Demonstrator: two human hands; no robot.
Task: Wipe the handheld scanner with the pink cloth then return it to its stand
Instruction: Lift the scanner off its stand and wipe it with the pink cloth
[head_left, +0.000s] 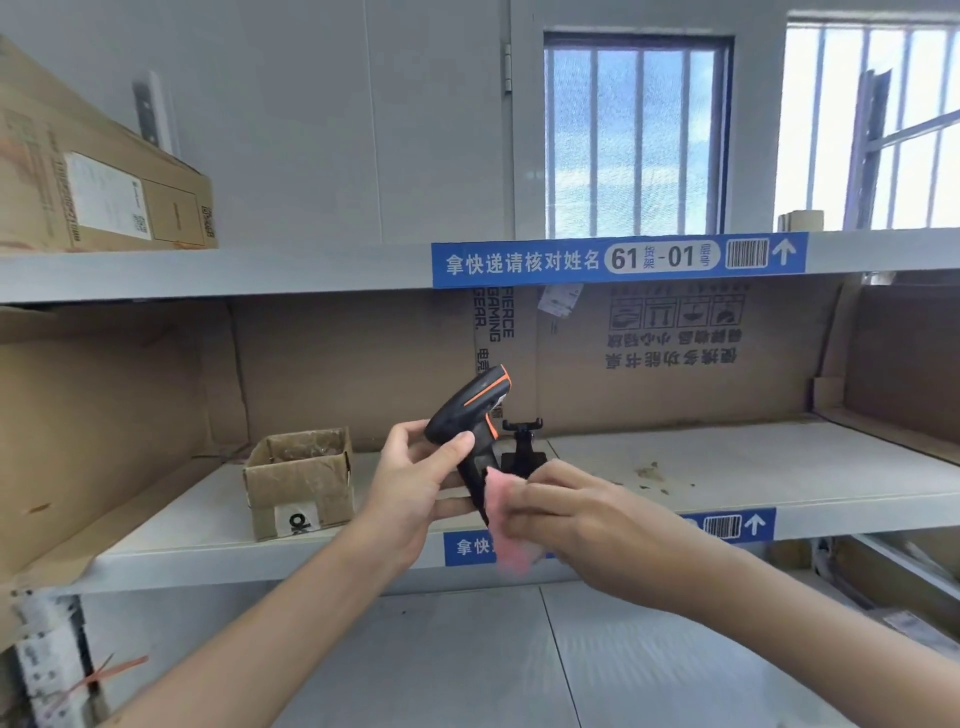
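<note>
A black handheld scanner (467, 410) with orange trim is held upright in front of the middle shelf, head tilted up to the right. My left hand (415, 478) grips it around the neck and handle. My right hand (566, 514) holds the pink cloth (506, 525) pressed against the lower handle; part of the cloth hangs below my fingers. The black stand (522, 441) sits on the shelf just behind the scanner, its cradle at the top holding nothing and its base partly hidden by the scanner and my right hand.
A small open cardboard box (298, 483) stands on the grey middle shelf (779, 467) to the left of my hands. Flattened cardboard lines the back and left side. A large box (93, 192) rests on the upper shelf at the left. Blue label strips mark the shelf edges.
</note>
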